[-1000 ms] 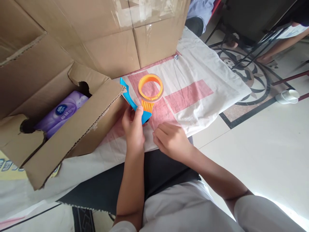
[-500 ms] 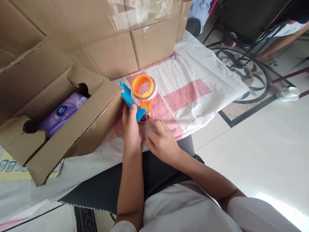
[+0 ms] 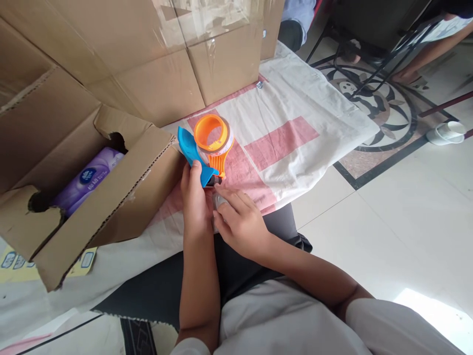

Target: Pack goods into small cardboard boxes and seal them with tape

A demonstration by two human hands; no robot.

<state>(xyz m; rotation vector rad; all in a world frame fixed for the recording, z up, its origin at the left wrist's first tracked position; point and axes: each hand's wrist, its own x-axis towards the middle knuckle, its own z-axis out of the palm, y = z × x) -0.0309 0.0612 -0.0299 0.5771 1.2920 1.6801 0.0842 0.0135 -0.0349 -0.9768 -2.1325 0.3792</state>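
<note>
The right hand (image 3: 244, 224) curls at the near edge of the tabletop (image 3: 295, 103), index finger reaching to the dark end of a tape dispenser (image 3: 218, 162); a clear strip shows by its fingers — whether they pinch it, I cannot tell; the left hand (image 3: 195, 197) has its fingers clamped on the dispenser's blue side, the orange ring tilted up over the red-and-white cloth; just left stands an open carton (image 3: 111, 199) with a purple pack (image 3: 88, 177) inside; beyond rise large cardboard boxes (image 3: 158, 93) — taped along their seams.
</note>
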